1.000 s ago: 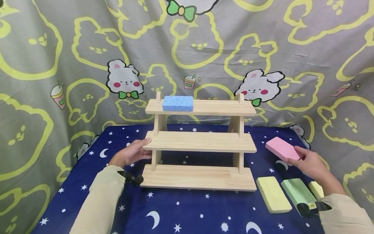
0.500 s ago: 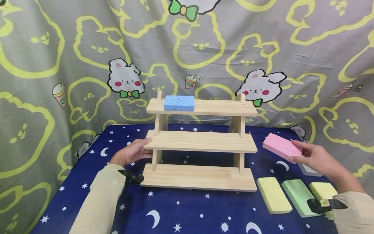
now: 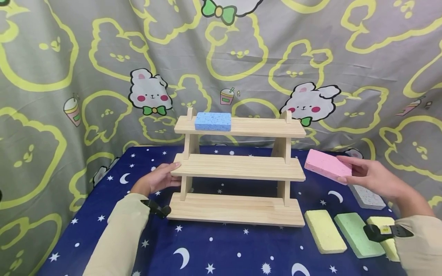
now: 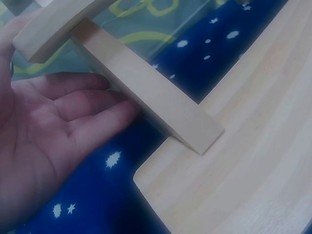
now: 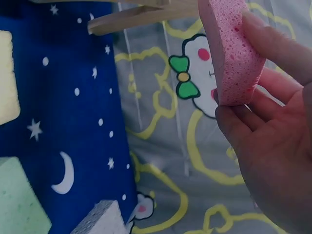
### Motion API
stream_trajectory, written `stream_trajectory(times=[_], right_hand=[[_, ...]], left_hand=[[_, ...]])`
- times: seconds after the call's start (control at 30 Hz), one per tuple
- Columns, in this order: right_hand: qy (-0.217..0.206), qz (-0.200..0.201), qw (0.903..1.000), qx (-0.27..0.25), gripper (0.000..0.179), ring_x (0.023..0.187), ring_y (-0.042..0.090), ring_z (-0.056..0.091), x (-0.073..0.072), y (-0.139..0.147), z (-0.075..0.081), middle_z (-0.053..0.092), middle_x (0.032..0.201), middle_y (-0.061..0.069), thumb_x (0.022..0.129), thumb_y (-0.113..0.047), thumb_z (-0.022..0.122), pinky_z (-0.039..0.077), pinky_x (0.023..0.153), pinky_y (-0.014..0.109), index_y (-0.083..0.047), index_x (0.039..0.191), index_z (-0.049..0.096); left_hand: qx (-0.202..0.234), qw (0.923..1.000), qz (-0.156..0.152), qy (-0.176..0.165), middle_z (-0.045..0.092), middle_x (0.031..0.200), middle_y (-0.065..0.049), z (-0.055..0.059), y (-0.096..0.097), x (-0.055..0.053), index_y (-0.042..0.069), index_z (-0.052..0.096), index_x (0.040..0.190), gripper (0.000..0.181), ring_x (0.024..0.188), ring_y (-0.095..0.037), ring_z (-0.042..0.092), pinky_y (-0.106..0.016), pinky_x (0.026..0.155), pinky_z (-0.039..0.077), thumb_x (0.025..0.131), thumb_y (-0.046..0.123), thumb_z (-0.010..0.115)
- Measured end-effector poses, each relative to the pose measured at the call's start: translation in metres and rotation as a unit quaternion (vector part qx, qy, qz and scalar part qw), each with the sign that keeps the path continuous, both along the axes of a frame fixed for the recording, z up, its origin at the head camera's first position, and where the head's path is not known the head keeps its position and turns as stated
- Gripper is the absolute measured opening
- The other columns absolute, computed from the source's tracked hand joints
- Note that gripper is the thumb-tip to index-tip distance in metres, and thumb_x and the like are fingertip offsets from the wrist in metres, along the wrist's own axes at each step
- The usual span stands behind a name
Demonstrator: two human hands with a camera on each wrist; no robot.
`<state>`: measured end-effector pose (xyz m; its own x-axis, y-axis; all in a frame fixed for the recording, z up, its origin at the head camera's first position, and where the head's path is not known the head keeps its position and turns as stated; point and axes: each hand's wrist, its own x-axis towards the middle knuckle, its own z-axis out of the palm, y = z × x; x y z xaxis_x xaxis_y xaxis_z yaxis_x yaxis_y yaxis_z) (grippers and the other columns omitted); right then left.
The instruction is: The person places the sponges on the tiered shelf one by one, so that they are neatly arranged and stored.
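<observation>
A three-tier wooden display shelf (image 3: 238,167) stands on the dark blue cloth in the head view. At the left end of its middle tier, my left hand (image 3: 160,178) grips the board, thumb on top and fingers lower down by the side support (image 4: 146,87). A blue sponge (image 3: 213,122) lies on the top tier, left of centre. To the right of the shelf, my right hand (image 3: 376,178) holds a pink sponge (image 3: 326,165) up in the air by its right end. The right wrist view shows thumb and fingertips pinching that sponge from opposite sides.
Right of the shelf, a yellow sponge (image 3: 325,232) and a green sponge (image 3: 359,235) lie on the cloth. Another yellow sponge (image 3: 390,245) is partly hidden by the right wrist camera. Behind them lies a grey sponge (image 3: 367,197). A patterned grey curtain (image 3: 241,50) hangs behind the table.
My right hand has lifted the pink sponge slightly up and left toward the shelf, uncovering the grey sponge. My left hand keeps its grip on the middle tier.
</observation>
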<state>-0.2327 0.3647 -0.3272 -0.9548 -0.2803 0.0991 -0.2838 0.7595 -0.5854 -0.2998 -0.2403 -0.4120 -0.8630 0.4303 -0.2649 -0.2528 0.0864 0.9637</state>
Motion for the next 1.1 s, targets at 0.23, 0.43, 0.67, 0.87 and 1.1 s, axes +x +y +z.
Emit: stream_trajectory(times=[0.23,0.43,0.67,0.87,1.1], right_hand=[[0.009,0.037,0.9993,0.006,0.068,0.088,-0.005,0.055,-0.012,-0.018,0.018,0.054,0.123,0.021,0.085,-0.018,0.07,0.05,0.068,0.014,0.001,0.141,0.038],[0.013,0.059,0.9981,0.009,0.066,0.091,-0.002,0.056,-0.024,-0.04,0.037,0.055,0.122,0.015,0.085,-0.02,0.07,0.049,0.071,0.014,-0.004,0.142,0.04],[0.0,0.059,0.9982,0.007,0.068,0.096,0.003,0.056,-0.038,-0.063,0.05,0.054,0.13,0.012,0.083,-0.022,0.073,0.047,0.076,0.012,-0.011,0.142,0.041],[-0.016,0.06,0.998,0.012,0.069,0.098,0.012,0.055,-0.048,-0.075,0.058,0.049,0.135,0.014,0.084,-0.023,0.072,0.046,0.076,0.013,-0.015,0.144,0.039],[-0.014,0.068,0.9976,0.005,0.066,0.097,0.009,0.055,-0.052,-0.08,0.065,0.047,0.138,0.014,0.085,-0.022,0.07,0.045,0.077,0.012,-0.017,0.144,0.04]], left_hand=[[0.002,1.0,0.001,0.001,0.033,0.143,-0.033,0.0,0.0,0.0,-0.007,0.023,0.144,0.062,0.129,-0.043,0.039,-0.047,0.1,0.043,0.101,0.035,0.037],[0.01,0.9999,0.003,0.001,0.033,0.142,-0.034,0.001,0.0,0.001,-0.008,0.023,0.143,0.061,0.128,-0.042,0.04,-0.047,0.099,0.044,0.101,0.033,0.037],[0.01,0.9999,0.004,0.006,0.035,0.14,-0.036,0.0,0.001,0.002,-0.01,0.024,0.142,0.06,0.127,-0.042,0.042,-0.046,0.097,0.045,0.101,0.032,0.036],[0.008,0.9999,0.003,0.007,0.035,0.14,-0.036,0.0,0.001,0.002,-0.009,0.024,0.142,0.058,0.125,-0.04,0.045,-0.046,0.097,0.045,0.102,0.031,0.035],[0.006,0.9999,0.003,0.008,0.035,0.14,-0.036,0.0,0.001,0.001,-0.01,0.024,0.142,0.058,0.126,-0.041,0.043,-0.047,0.098,0.044,0.102,0.031,0.034]])
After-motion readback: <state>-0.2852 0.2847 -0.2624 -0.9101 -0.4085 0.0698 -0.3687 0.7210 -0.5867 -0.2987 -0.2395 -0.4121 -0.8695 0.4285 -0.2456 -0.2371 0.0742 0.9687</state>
